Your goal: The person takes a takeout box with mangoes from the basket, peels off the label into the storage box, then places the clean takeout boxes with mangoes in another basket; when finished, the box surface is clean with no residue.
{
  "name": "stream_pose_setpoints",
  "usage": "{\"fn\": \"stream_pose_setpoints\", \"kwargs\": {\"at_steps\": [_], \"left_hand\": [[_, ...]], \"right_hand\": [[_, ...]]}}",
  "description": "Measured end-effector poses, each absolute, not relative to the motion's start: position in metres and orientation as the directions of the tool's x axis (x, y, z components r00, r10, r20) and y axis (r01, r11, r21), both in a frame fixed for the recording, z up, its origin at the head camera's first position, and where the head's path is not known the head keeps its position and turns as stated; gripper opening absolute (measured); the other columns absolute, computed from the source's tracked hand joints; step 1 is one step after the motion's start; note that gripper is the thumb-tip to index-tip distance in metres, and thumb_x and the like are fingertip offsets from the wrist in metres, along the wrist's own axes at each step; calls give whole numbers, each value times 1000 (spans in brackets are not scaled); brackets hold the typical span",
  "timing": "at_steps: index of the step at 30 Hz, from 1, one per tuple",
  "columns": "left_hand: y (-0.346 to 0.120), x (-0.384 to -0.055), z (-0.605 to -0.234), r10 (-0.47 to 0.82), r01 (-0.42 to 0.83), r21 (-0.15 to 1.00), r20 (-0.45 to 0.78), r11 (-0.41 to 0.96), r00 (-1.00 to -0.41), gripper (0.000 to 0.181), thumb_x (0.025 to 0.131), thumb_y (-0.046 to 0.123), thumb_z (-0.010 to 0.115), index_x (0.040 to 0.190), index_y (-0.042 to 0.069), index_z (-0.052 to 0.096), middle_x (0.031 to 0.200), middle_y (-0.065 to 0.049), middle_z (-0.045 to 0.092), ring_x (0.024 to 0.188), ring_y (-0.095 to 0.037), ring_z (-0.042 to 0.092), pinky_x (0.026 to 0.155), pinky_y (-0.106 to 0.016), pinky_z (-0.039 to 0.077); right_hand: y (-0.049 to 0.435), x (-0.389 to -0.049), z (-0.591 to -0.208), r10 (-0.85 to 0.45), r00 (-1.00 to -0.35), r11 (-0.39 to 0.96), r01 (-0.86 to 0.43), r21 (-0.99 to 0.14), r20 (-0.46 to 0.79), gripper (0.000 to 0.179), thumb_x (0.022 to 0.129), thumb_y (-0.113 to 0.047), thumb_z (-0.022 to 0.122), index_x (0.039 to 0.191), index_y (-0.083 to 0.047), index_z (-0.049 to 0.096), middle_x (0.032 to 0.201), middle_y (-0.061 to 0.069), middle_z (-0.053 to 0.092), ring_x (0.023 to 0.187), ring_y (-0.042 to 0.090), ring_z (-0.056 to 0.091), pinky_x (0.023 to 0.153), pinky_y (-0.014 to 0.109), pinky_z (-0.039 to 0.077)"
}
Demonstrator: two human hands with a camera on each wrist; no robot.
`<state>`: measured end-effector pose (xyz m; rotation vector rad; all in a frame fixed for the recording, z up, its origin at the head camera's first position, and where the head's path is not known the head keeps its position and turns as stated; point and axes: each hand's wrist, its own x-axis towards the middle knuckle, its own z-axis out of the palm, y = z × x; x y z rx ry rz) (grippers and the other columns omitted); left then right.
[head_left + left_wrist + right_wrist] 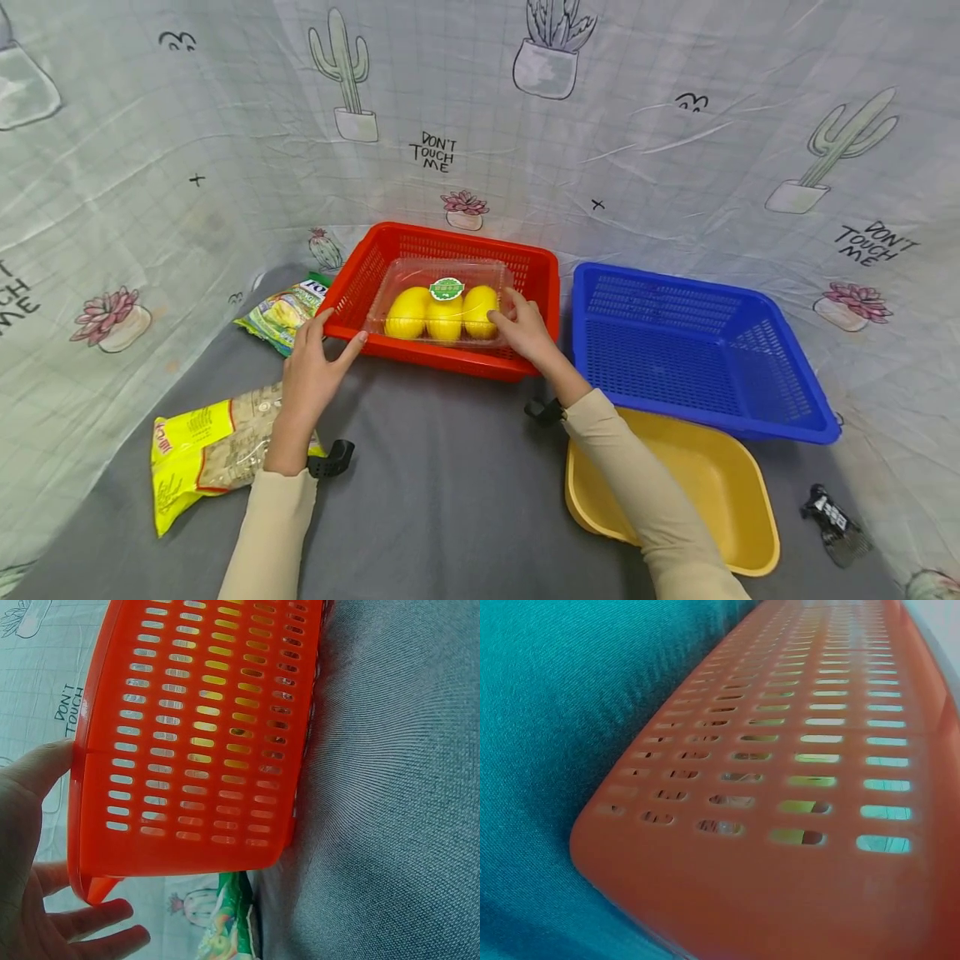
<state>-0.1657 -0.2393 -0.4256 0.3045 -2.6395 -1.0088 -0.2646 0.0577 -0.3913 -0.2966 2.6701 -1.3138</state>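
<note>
A clear plastic box (408, 277) of yellow oval fruits (406, 315) sits inside the red basket (442, 357), a green-and-white label on its lid. My right hand (528, 333) reaches over the basket's front right and holds the box's right end between thumb and fingers. At the basket's front left corner, my left hand (311, 375) holds the rim. In the left wrist view, the thumb (45, 766) touches the rim and the other fingers spread around the corner. Only the perforated basket wall (765, 885) shows in the right wrist view; the right hand is out of that frame.
Right of the red basket stands a blue basket (660, 358), overlapping a yellow tub (697, 467). A green bag (288, 312) and a yellow bag (198, 446) lie at left. A small black packet (834, 521) is at far right. Printed cloth walls (525, 167) enclose the grey surface.
</note>
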Motion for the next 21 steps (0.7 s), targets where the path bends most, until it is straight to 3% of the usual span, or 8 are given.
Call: {"fn": "stream_pose_setpoints", "kwargs": {"at_steps": [7, 21], "left_hand": [[-239, -165, -424, -303, -100, 675, 190, 731, -934, 80, 91, 56, 58, 150, 8, 33, 148, -24, 35, 130, -43, 39, 103, -65, 33], [-241, -165, -423, -297, -105, 700, 157, 706, -942, 79, 92, 55, 58, 151, 9, 32, 151, -24, 27, 130, -46, 37, 103, -66, 35]], "right_hand": [[59, -260, -390, -250, -968, 592, -125, -796, -34, 66, 95, -28, 55, 151, -3, 30, 107, 18, 47, 95, 27, 46, 71, 29, 41], [65, -251, -386, -253, -967, 593, -135, -794, -24, 68, 96, -29, 54, 153, -7, 26, 116, 22, 46, 95, 26, 46, 69, 26, 45]]}}
